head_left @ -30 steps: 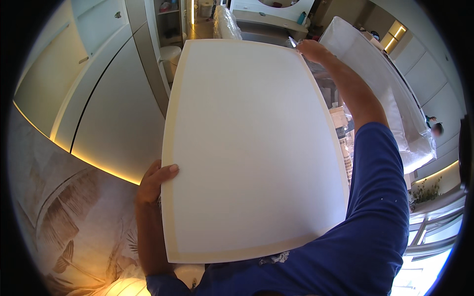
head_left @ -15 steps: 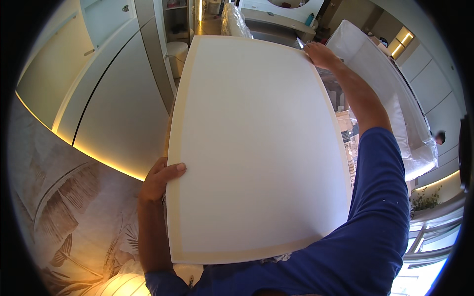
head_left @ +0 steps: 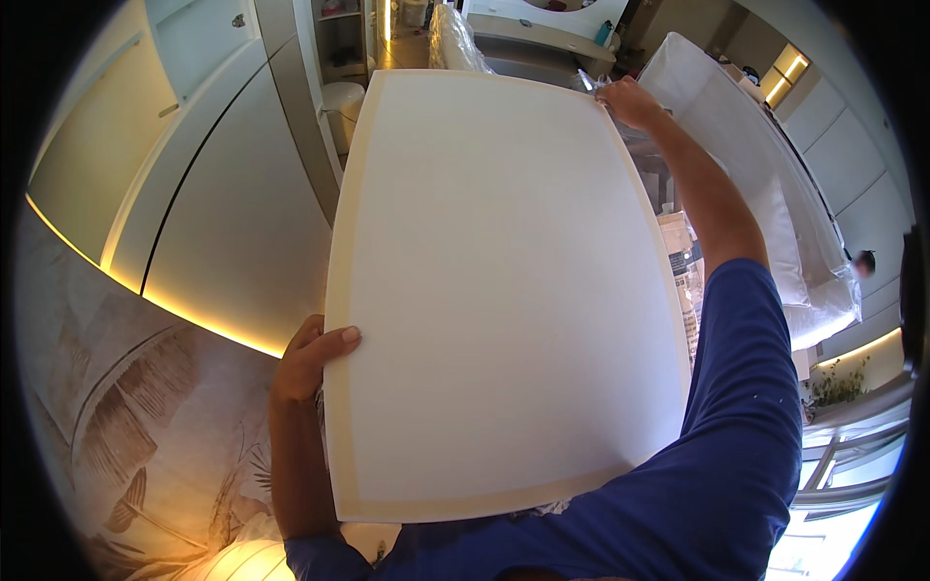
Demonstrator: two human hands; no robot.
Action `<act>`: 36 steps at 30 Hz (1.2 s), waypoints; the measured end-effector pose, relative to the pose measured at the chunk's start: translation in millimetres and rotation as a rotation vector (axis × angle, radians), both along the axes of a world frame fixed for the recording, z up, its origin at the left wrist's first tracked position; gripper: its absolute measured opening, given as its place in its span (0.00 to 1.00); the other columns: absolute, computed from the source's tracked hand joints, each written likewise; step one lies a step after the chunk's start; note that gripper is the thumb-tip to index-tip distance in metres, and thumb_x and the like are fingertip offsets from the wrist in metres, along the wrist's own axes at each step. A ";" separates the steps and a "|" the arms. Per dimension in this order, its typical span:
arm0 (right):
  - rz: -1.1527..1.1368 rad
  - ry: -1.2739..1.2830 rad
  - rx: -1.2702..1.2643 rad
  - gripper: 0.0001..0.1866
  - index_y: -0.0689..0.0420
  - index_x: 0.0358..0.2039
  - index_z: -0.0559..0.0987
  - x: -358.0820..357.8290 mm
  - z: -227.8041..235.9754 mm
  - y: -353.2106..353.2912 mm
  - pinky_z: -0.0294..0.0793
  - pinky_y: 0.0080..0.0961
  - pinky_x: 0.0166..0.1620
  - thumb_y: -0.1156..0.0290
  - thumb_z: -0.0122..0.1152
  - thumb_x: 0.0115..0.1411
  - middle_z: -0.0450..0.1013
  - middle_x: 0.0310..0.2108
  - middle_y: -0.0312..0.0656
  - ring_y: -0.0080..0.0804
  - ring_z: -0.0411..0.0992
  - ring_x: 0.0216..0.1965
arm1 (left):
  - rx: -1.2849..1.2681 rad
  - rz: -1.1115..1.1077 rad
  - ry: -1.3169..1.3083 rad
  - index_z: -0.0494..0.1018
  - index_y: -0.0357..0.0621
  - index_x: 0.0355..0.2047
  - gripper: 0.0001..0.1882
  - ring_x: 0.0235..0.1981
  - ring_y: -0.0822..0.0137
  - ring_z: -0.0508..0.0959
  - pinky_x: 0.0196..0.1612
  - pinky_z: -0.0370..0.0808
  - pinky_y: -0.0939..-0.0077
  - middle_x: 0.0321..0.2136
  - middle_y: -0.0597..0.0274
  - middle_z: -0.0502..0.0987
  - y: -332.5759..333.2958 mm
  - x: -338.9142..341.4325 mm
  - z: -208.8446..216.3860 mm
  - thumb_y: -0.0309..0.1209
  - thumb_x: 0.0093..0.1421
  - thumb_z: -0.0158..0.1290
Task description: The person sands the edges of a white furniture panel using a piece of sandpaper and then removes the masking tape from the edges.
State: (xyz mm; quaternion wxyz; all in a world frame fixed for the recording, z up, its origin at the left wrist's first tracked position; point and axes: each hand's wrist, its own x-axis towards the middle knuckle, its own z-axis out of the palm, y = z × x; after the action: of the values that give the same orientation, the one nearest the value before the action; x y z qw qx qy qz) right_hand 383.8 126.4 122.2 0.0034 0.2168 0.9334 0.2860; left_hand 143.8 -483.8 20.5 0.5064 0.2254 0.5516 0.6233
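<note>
**Gripping a Large White Panel [head_left: 513, 290] at Its Left Edge**

Lying face up in front of the chest, filling the middle of the view, with near edge close against the blue shirt [head_left: 601, 533]. Edged along the left and near sides by a pale yellow strip [head_left: 346, 407].

Clamped at the left edge by the left hand [head_left: 315, 358], thumb pressed flat on top, other fingers going out of sight beneath. Reached at the far right corner by the right hand [head_left: 630, 104], fingers bent and drawn together there, just beside a shiny clear scrap [head_left: 586, 81]. Cannot tell whether pinching panel, scrap or both. Covered by a blue sleeve [head_left: 741, 358] above the right elbow, alongside the panel's right edge.

Showing just past that edge, some printed cardboard [head_left: 680, 247]; farther right, a long pale piece of furniture [head_left: 722, 165] under clear plastic. Standing beyond the far edge, a plastic-wrapped object [head_left: 455, 44] near a desk [head_left: 528, 58], and a white bin-like container [head_left: 344, 102] off the far left corner. Set at left, white cabinet fronts [head_left: 247, 203] underlined by a glowing yellow strip light [head_left: 208, 318], above a brown leaf mural [head_left: 121, 426].
</note>
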 end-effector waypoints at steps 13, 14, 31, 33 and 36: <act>0.110 0.024 0.204 0.13 0.56 0.43 0.78 -31.8 1.2 -1.6 0.71 0.40 0.56 0.80 0.58 0.56 0.80 0.43 0.46 0.44 0.79 0.46 | -0.087 0.047 0.007 0.78 0.32 0.41 0.22 0.33 0.68 0.78 0.39 0.72 0.75 0.32 0.59 0.80 -1.2 5.2 0.4 0.39 0.53 0.65; 0.092 0.038 0.188 0.13 0.56 0.43 0.78 -38.4 0.6 -5.6 0.71 0.41 0.55 0.80 0.57 0.56 0.80 0.43 0.46 0.45 0.79 0.46 | -0.088 0.032 0.012 0.78 0.32 0.42 0.23 0.33 0.68 0.78 0.39 0.72 0.75 0.32 0.58 0.80 -1.5 4.1 1.7 0.39 0.53 0.64; 0.400 0.591 0.119 0.05 0.58 0.37 0.79 -205.5 126.6 -131.6 0.80 0.43 0.39 0.76 0.56 0.61 0.80 0.31 0.55 0.50 0.80 0.34 | -0.041 -0.083 0.103 0.78 0.28 0.46 0.27 0.35 0.64 0.81 0.42 0.75 0.71 0.35 0.53 0.82 0.4 1.4 14.4 0.43 0.57 0.62; 0.404 0.692 0.059 0.08 0.58 0.37 0.81 -234.2 156.4 -151.6 0.80 0.47 0.42 0.77 0.56 0.59 0.80 0.33 0.59 0.54 0.80 0.38 | -0.035 -0.086 0.105 0.78 0.28 0.46 0.27 0.37 0.63 0.81 0.44 0.75 0.71 0.37 0.52 0.82 0.0 3.7 16.7 0.43 0.57 0.62; 0.533 0.934 -0.029 0.07 0.58 0.35 0.83 -280.8 193.2 -163.1 0.81 0.47 0.42 0.75 0.60 0.57 0.80 0.33 0.58 0.54 0.81 0.38 | -0.026 -0.099 0.086 0.77 0.27 0.48 0.27 0.39 0.62 0.81 0.47 0.75 0.70 0.39 0.50 0.82 2.5 4.4 17.0 0.42 0.58 0.62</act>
State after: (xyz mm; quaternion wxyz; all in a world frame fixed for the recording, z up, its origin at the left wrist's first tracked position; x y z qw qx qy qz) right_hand 103.0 -36.7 315.5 -0.4816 0.0765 0.8622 0.1370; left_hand 148.2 -481.3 37.5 0.5154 0.2724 0.5689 0.5800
